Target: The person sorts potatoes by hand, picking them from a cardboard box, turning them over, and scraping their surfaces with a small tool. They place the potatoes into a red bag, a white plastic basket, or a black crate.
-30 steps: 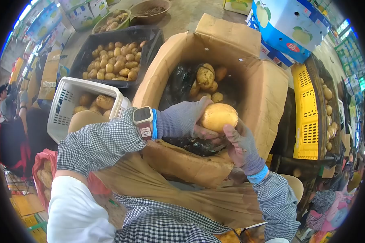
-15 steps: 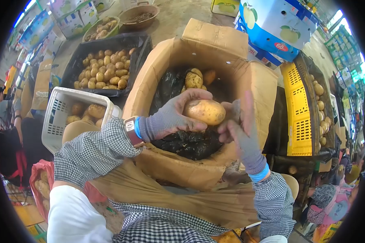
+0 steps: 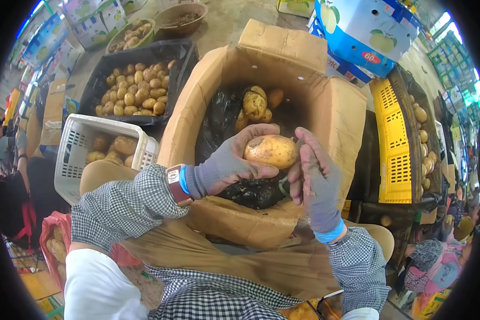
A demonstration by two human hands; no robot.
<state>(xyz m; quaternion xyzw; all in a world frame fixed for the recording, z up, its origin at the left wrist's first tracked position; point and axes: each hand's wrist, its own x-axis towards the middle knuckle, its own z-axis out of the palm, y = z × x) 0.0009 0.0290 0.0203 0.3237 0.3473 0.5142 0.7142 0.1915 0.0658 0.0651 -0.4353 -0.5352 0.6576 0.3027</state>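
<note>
A yellow-brown potato (image 3: 272,151) with dark dirt marks is gripped by my left hand (image 3: 226,160), thumb below and fingers behind it. My right hand (image 3: 321,181), in the same dirty grey-purple kind of glove, is at the potato's right end. Its thumb and forefinger close around a small dark sliver, which I cannot make out. Both hands are over an open cardboard box (image 3: 194,112) lined with black plastic (image 3: 216,120). Deeper in the box lie a few more potatoes (image 3: 255,104).
Left of the box stand a white basket (image 3: 69,176) and a black crate (image 3: 184,53), both with potatoes. A yellow crate (image 3: 394,144) is on the right, with potatoes beyond it. Blue-and-white cartons (image 3: 357,32) stand behind. A pink bag (image 3: 50,221) is at the lower left.
My right hand has shifted slightly left and its fingers have come together at the potato's end, after being spread and blurred. The left hand keeps its hold, with the potato slightly turned.
</note>
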